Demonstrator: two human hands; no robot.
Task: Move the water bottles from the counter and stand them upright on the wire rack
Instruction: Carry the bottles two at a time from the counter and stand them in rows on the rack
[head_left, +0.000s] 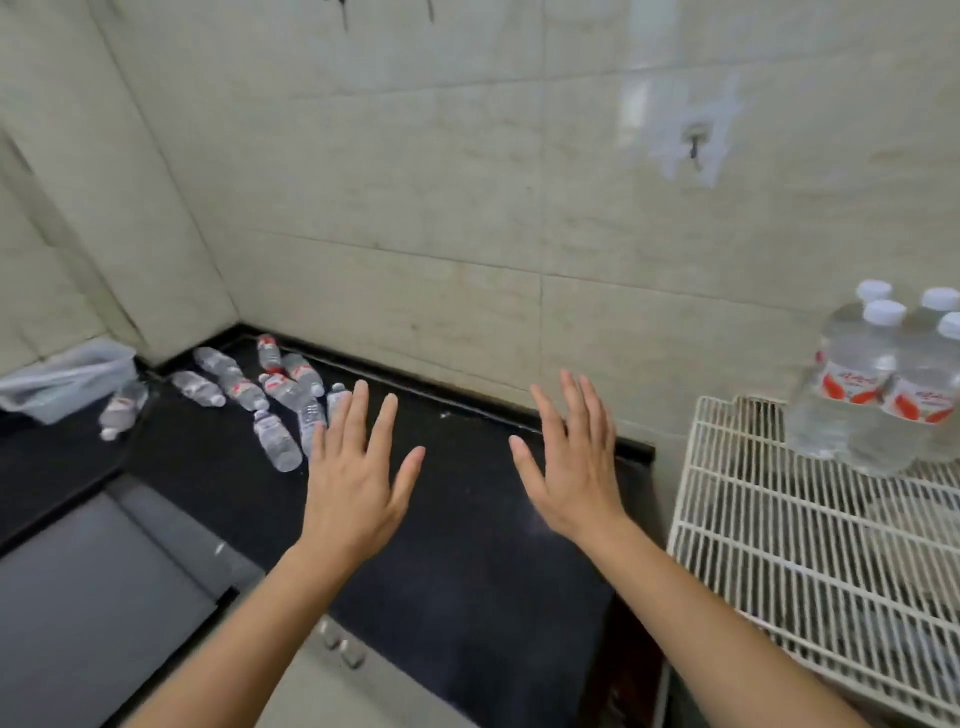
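Several clear water bottles with white caps and red labels lie on their sides on the black counter, in the far left corner. Several more bottles stand upright at the back of the white wire rack on the right. My left hand hovers flat over the counter with fingers spread, just right of the lying bottles and holding nothing. My right hand is held the same way, palm down, between the counter's middle and the rack.
A grey sink is set into the counter at the lower left. A crumpled plastic bag lies at the far left, with one bottle beside it. Tiled walls close off the back and left.
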